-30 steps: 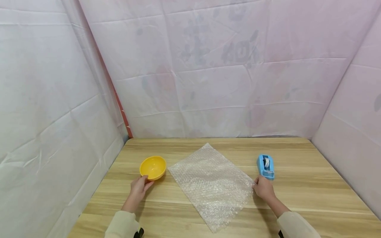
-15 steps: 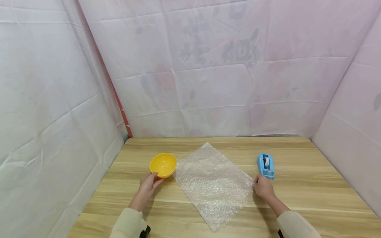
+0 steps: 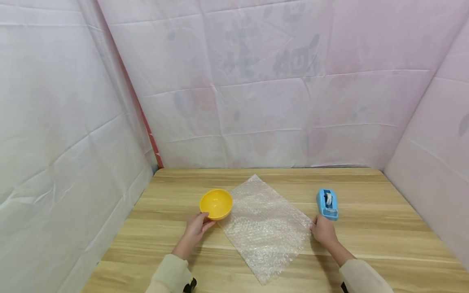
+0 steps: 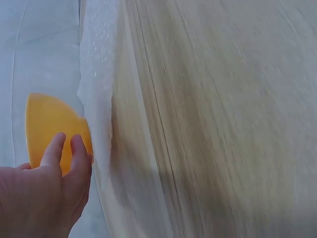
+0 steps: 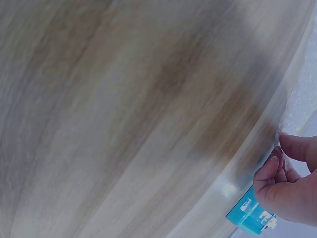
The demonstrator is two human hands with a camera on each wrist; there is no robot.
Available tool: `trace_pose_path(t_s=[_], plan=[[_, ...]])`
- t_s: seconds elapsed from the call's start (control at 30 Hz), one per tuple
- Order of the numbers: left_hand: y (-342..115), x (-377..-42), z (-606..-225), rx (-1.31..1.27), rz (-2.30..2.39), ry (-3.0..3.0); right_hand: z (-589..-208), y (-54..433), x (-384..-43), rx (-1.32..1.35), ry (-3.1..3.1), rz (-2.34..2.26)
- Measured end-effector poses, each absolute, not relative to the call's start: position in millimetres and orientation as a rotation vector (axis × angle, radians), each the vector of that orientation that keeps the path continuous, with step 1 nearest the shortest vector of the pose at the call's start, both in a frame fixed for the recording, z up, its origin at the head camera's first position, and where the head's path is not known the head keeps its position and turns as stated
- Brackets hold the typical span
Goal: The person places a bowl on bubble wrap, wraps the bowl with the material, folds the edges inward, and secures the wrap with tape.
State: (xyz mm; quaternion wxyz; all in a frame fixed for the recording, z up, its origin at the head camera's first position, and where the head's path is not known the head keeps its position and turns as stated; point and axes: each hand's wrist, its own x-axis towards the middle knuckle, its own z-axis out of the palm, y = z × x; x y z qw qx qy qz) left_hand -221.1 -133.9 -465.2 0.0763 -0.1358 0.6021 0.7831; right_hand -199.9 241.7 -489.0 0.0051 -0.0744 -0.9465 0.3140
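Note:
My left hand (image 3: 196, 226) grips a yellow bowl (image 3: 216, 203) by its near rim, thumb at the edge and fingers against the outside. In the head view the bowl overlaps the left corner of a square sheet of bubble wrap (image 3: 265, 232). The left wrist view shows the bowl (image 4: 52, 124) side-on, fingers along its wall, beside the wrap (image 4: 99, 69). At the sheet's right corner my right hand (image 3: 324, 230) pinches the wrap; in the right wrist view, thumb and fingers (image 5: 285, 183) close on its edge. Just beyond that hand stands a blue tape dispenser (image 3: 327, 204).
A wood-grain table (image 3: 384, 228) carries everything. White cloth sheets (image 3: 256, 101) hang behind it and along both sides. The tape dispenser (image 5: 250, 213) sits close to the right hand's fingers.
My left hand has carried the yellow bowl rightward, from bare table left of the bubble wrap to over its left corner. The right hand has stayed at the wrap's corner.

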Motion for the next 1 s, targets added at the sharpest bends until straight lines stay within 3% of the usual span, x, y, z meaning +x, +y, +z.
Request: trace_pose_path(t_s=[1.0], plan=[[-63,-223,-472,-0.368,2.28,1.769,-490,242,-199,-0.276,-2.995,0.97]])
